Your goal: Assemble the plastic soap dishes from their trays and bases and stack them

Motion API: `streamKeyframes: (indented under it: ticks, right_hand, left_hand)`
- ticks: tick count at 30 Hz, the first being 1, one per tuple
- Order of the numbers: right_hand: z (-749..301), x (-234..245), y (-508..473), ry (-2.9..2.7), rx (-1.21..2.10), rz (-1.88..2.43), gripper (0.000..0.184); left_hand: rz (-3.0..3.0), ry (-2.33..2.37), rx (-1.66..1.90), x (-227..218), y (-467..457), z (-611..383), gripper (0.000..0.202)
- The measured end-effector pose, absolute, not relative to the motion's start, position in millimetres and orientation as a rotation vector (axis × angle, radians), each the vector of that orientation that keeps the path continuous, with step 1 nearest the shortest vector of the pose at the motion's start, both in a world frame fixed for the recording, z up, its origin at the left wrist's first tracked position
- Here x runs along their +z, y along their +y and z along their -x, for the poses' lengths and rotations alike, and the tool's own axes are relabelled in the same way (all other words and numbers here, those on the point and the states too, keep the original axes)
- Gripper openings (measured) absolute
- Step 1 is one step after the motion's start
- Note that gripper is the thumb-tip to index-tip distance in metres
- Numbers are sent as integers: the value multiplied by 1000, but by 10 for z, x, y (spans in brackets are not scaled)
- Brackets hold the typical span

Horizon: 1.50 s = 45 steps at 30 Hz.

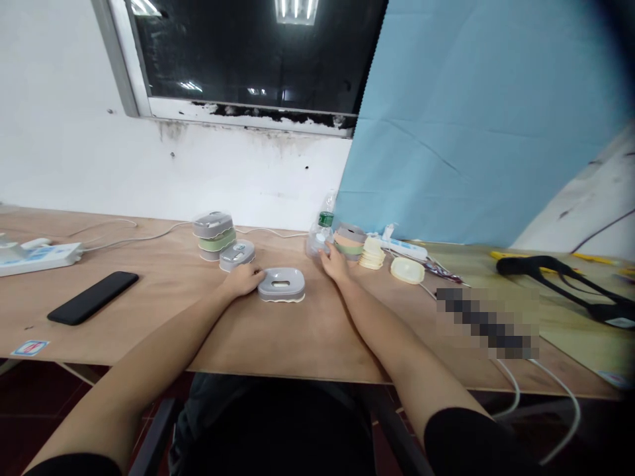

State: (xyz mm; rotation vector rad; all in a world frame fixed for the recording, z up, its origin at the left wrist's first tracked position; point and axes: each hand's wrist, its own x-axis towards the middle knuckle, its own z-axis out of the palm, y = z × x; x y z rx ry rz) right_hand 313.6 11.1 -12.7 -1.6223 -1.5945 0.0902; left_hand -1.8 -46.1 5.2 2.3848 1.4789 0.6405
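A grey rounded box (281,283) with a slot in its top sits in front of me. My left hand (243,280) is closed at its left edge, fingers curled and partly hidden. Just behind that hand is a smaller-looking grey box (237,254). My right hand (335,262) reaches farther back, thumb and finger at the edge of a clear plastic piece (313,247). Close to its right stands a stack of grey, orange and green box parts (350,240). Cream-coloured lids (373,253) are piled beside that stack.
Another stack (214,236) of grey and green boxes stands left of centre. A plastic bottle (326,215) is near the wall. One cream lid (407,270) lies alone. A black phone (93,297), power strips (42,256), cables and a black strap (560,284) lie on the table.
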Motion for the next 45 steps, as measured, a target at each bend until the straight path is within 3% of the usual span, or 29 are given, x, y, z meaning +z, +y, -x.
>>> streamKeyframes:
  ticks: [12, 24, 33, 37, 45]
  right_hand:
    - [-3176, -126, 63, -1607, 69, 1627, 44]
    - [-3148, -123, 16, -1530, 25, 1551, 29]
    - [-3029, -52, -173, -1438, -3, 1339, 32]
    - [-2826, -15, -362, -1411, 221, 1118, 34]
    - [-2427, 26, -620, -1138, 890, 938, 49]
  left_hand:
    - [-2258, 1437, 832, 2, -422, 11, 48]
    - [-2277, 1454, 781, 58, -539, -14, 58]
    - [-2383, 1612, 617, 46, -523, -57, 39]
    - [-2329, 1645, 642, 43, -522, -51, 42]
    - [-2579, 1205, 743, 61, -619, -102, 73]
